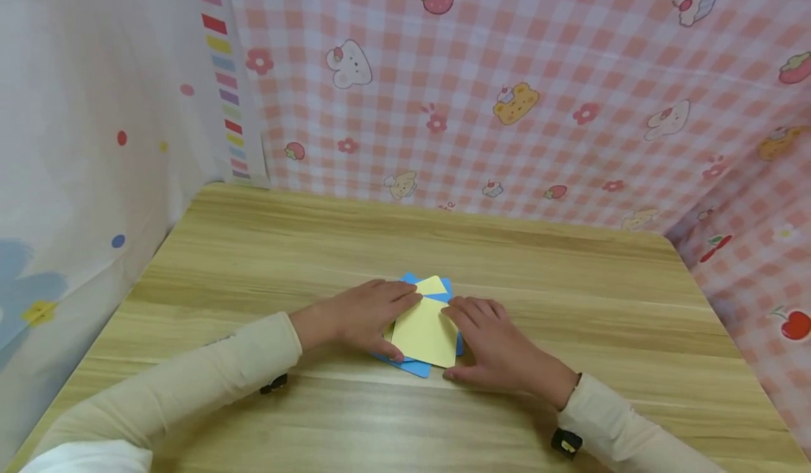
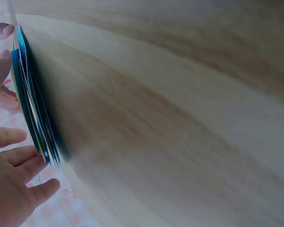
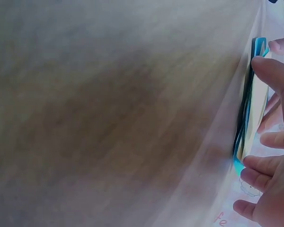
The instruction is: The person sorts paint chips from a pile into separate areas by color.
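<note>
While both hands frame a small pile (image 1: pixel 424 325) of cards on the table (image 1: pixel 355 424), the step in progress looks like gathering and squaring them. The pile lies in front of the person, near the middle of the wooden top. A yellow card (image 1: pixel 427 338) is uppermost; part of another yellow piece (image 1: pixel 434 285) shows beyond its far edge, and corners of blue cards (image 1: pixel 416 368) stick out at the far, near and right sides, turned at differing angles.

The left hand (image 1: pixel 367 311) rests along the left side, its thumb at the near left edge and fingertips by the far left corner. The right hand (image 1: pixel 497 346) mirrors it, fingertips on the upper right edge, thumb beside the near right corner. Fingers and thumb are apart on each hand, touching the pile rather than clamped round it; how firmly they press cannot be told. Both wrist views show thin gaps between the layers.

Since the edges are uneven, the next move probably calls for light, even pressure from opposite sides, turning the blue corners into line without bending the cards.
</note>
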Demonstrator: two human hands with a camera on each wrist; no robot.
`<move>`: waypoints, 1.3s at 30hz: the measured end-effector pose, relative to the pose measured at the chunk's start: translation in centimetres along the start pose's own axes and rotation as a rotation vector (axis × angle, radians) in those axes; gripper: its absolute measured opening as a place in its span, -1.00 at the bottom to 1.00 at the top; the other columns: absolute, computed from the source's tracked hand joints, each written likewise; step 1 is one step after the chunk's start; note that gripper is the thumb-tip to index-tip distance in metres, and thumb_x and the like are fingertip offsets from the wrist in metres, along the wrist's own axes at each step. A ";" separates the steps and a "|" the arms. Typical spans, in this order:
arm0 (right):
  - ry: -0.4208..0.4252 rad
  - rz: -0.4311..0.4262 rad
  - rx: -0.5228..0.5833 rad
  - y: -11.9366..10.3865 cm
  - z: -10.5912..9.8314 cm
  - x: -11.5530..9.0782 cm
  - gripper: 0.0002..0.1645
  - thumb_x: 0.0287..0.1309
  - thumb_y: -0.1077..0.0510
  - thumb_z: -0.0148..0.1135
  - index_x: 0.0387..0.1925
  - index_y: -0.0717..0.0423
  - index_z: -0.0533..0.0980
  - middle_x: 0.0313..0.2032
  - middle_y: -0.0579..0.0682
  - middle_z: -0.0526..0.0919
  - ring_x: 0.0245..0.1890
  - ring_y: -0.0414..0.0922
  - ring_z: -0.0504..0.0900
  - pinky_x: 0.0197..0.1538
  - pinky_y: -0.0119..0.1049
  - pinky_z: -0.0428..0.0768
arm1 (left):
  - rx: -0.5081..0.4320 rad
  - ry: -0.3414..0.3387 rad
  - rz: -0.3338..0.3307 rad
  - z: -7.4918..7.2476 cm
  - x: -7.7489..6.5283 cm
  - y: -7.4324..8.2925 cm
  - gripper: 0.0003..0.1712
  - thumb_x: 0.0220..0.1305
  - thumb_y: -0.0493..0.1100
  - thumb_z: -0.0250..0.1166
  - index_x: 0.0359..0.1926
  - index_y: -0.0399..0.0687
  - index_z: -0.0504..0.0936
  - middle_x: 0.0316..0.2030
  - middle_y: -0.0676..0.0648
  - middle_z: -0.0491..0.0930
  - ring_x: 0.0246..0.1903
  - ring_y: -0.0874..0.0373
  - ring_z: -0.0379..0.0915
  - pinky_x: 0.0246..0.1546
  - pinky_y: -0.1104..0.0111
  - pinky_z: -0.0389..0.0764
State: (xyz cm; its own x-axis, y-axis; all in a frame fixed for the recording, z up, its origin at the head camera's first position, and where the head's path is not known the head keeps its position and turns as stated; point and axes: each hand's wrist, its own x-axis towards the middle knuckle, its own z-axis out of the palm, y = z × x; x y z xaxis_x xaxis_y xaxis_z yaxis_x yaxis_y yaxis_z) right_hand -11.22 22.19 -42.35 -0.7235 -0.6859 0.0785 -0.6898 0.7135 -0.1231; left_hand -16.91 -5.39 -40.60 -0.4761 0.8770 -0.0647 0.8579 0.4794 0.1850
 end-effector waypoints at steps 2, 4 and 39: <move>-0.002 0.007 -0.002 0.0 0.1 0.1 0.08 0.05 -0.42 0.39 0.37 0.18 0.31 0.34 0.12 0.38 0.33 0.09 0.33 0.36 0.13 0.25 | -0.013 -0.003 -0.001 0.1 0.0 0.0 0.09 0.20 0.36 0.38 0.45 -0.31 0.26 0.41 -0.25 0.29 0.42 -0.12 0.21 0.41 0.05 0.26; -0.007 0.015 -0.004 -0.1 0.2 0.1 0.08 0.05 -0.41 0.40 0.38 0.17 0.31 0.34 0.13 0.37 0.34 0.09 0.32 0.36 0.12 0.25 | -0.029 -0.009 -0.006 0.1 0.0 0.0 0.07 0.20 0.33 0.39 0.45 -0.32 0.26 0.40 -0.26 0.30 0.41 -0.15 0.22 0.43 0.06 0.24; 0.136 -0.183 -0.038 -4.5 -5.5 7.6 -0.15 0.12 -0.35 0.33 0.20 0.17 0.41 0.27 0.14 0.41 0.26 0.08 0.35 0.28 0.13 0.30 | -0.145 0.152 -0.142 -6.4 -9.7 -2.6 0.03 0.15 0.22 0.48 0.40 -0.40 0.36 0.45 -0.27 0.28 0.41 -0.20 0.22 0.36 -0.03 0.33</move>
State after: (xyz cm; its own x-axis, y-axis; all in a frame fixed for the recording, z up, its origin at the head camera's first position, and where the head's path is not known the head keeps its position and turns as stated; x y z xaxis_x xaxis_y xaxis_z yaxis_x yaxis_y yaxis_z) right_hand -13.80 14.55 -35.71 -0.5819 -0.7802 0.2295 -0.8083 0.5859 -0.0575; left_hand -15.75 -15.31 -34.18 -0.6227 0.7811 0.0457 0.7488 0.5781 0.3242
